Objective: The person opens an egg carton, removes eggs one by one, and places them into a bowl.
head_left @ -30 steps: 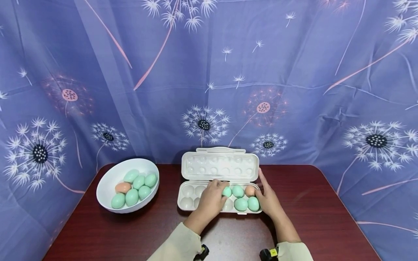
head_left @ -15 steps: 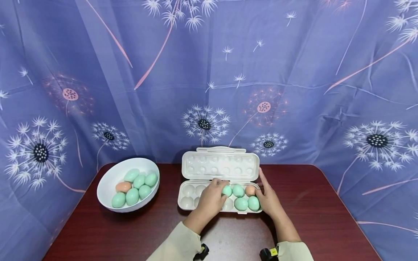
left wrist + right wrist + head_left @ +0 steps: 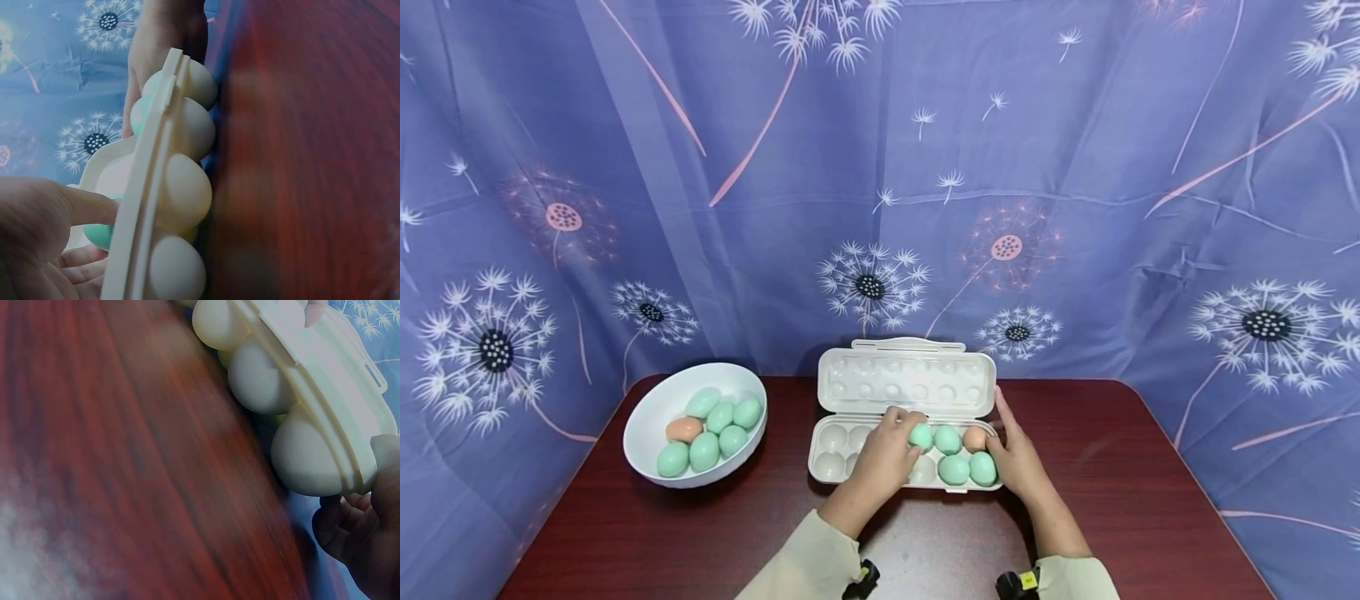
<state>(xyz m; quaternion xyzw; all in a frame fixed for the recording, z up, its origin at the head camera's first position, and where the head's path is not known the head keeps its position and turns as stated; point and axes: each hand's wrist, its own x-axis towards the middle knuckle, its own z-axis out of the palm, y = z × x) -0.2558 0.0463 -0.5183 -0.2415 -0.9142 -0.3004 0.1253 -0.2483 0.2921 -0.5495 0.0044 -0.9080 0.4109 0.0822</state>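
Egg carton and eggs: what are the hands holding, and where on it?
The left hand pinches a green egg by its sides, between thumb and fingers. The right hand holds the egg carton by its right end.

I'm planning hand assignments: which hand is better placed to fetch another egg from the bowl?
Probably the left hand: it is nearer the white bowl, once it releases the green egg. The right hand grips the carton, farther off.
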